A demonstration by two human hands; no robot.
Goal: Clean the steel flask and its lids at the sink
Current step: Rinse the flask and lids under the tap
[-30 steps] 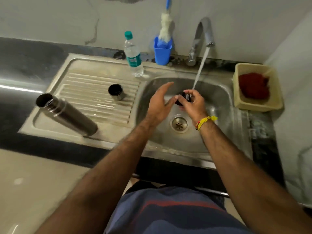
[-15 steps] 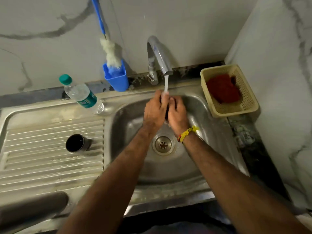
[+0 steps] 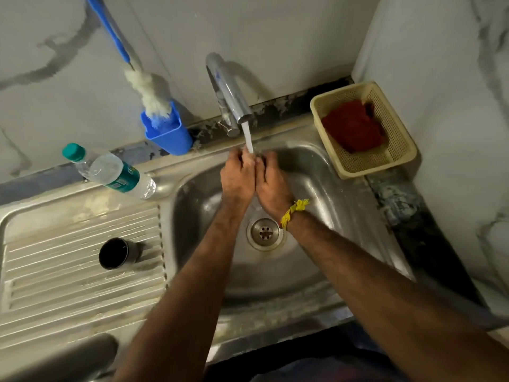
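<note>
Flask lower in view than before

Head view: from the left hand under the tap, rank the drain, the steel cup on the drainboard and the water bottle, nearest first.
From the left hand:
1. Drain, just below the hands in the basin.
2. Water bottle, left of the hand, at the back edge of the drainboard.
3. Steel cup, lower left, on the ribbed drainboard.

Blue holder, cream basket, red cloth, yellow wristband.
</note>
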